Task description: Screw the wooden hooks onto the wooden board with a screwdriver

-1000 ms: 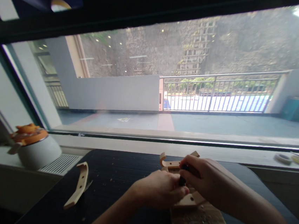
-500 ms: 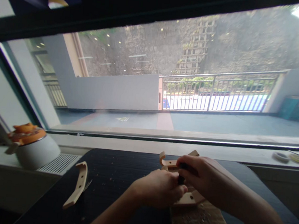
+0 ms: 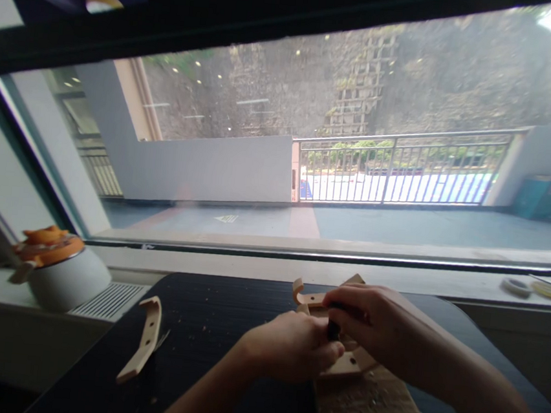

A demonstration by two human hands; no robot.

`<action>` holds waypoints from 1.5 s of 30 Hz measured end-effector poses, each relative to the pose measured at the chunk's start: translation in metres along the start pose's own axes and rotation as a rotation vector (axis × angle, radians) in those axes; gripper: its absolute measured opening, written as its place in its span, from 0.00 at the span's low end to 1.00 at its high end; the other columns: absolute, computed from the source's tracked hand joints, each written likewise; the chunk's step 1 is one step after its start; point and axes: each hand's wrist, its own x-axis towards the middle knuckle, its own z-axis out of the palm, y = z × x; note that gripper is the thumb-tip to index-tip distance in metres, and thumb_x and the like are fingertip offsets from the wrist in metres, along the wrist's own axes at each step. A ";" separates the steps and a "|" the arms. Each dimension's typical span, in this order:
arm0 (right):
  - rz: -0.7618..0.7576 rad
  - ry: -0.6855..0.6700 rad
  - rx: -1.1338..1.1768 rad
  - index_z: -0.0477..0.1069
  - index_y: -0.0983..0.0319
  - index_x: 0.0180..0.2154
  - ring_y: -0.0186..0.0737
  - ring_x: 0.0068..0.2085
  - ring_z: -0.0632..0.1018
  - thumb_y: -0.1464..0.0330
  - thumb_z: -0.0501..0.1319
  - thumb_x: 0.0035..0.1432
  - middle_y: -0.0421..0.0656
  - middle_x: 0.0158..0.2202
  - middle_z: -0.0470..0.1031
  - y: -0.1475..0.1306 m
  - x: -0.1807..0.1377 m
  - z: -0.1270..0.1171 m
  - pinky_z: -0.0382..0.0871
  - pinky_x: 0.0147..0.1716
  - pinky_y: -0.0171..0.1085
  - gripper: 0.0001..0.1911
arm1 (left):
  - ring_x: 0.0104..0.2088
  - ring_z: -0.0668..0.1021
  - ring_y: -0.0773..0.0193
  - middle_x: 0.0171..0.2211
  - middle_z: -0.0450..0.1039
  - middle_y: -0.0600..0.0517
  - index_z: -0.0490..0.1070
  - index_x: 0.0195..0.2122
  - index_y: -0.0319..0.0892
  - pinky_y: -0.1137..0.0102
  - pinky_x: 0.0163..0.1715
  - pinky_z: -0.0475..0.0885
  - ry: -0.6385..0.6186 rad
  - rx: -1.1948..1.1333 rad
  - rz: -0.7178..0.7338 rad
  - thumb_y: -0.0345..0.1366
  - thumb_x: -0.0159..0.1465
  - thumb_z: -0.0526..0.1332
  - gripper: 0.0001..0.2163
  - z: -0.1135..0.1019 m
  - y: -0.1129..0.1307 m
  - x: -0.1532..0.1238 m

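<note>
While the left hand point(image 3: 291, 347) closes its fingers on the wood piece point(image 3: 309, 298), the right hand point(image 3: 371, 326) curls tight around a dark tool point(image 3: 333, 329) pressed to that piece. It rests at the far end of a board point(image 3: 373, 411) strewn with shavings, on the black table point(image 3: 216, 311). A curved strip point(image 3: 144, 339) lies well apart to the left, near a white pot point(image 3: 67, 274) on the sill.

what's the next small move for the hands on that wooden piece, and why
Probably a short stroke with the dark tool: the right hand grips it against the wooden piece, and the left hand pins that piece on the shaving-strewn board, so both look set for it.
</note>
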 end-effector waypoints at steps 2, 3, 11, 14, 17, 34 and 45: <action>0.012 -0.016 0.008 0.78 0.57 0.37 0.35 0.32 0.73 0.67 0.55 0.63 0.38 0.32 0.77 -0.001 -0.001 -0.001 0.58 0.30 0.34 0.12 | 0.33 0.77 0.58 0.33 0.77 0.48 0.74 0.47 0.41 0.69 0.33 0.69 0.009 -0.010 0.001 0.44 0.67 0.51 0.17 -0.001 0.000 -0.001; 0.019 -0.021 0.008 0.78 0.57 0.36 0.35 0.32 0.73 0.67 0.55 0.63 0.38 0.32 0.77 -0.001 -0.001 -0.001 0.58 0.30 0.34 0.12 | 0.32 0.77 0.58 0.32 0.77 0.48 0.74 0.45 0.41 0.69 0.32 0.69 0.009 -0.014 0.002 0.44 0.67 0.52 0.16 -0.001 0.000 -0.001; 0.113 0.006 -0.056 0.75 0.59 0.33 0.35 0.29 0.71 0.64 0.57 0.60 0.39 0.28 0.76 0.001 0.002 0.003 0.56 0.27 0.35 0.10 | 0.30 0.76 0.61 0.30 0.76 0.50 0.76 0.37 0.41 0.72 0.26 0.65 -0.009 -0.013 0.011 0.43 0.66 0.52 0.15 -0.004 0.000 -0.003; 0.132 0.015 -0.058 0.75 0.59 0.34 0.35 0.28 0.71 0.62 0.58 0.60 0.39 0.29 0.76 0.002 0.000 0.003 0.56 0.25 0.35 0.10 | 0.31 0.77 0.60 0.31 0.77 0.49 0.75 0.38 0.41 0.71 0.28 0.66 -0.015 -0.005 0.018 0.43 0.67 0.52 0.15 -0.003 -0.001 -0.003; 0.100 -0.008 -0.001 0.75 0.55 0.44 0.35 0.29 0.72 0.61 0.58 0.61 0.37 0.30 0.76 0.003 -0.006 -0.001 0.58 0.26 0.34 0.12 | 0.35 0.78 0.58 0.36 0.78 0.48 0.74 0.42 0.43 0.70 0.32 0.69 0.007 -0.040 0.028 0.42 0.67 0.52 0.14 -0.001 -0.003 -0.002; 0.098 0.030 0.018 0.76 0.56 0.36 0.34 0.32 0.72 0.67 0.57 0.59 0.36 0.30 0.76 0.001 -0.002 -0.005 0.59 0.30 0.33 0.09 | 0.32 0.76 0.62 0.31 0.75 0.53 0.73 0.35 0.42 0.72 0.29 0.66 0.218 -0.289 -0.041 0.46 0.58 0.63 0.12 0.004 -0.010 0.000; 0.086 0.066 -0.047 0.75 0.56 0.34 0.33 0.29 0.69 0.65 0.58 0.58 0.36 0.27 0.72 0.001 -0.003 -0.006 0.55 0.27 0.34 0.07 | 0.29 0.68 0.66 0.26 0.66 0.56 0.67 0.25 0.40 0.73 0.24 0.59 0.345 -0.513 -0.035 0.37 0.50 0.68 0.11 0.012 -0.013 0.008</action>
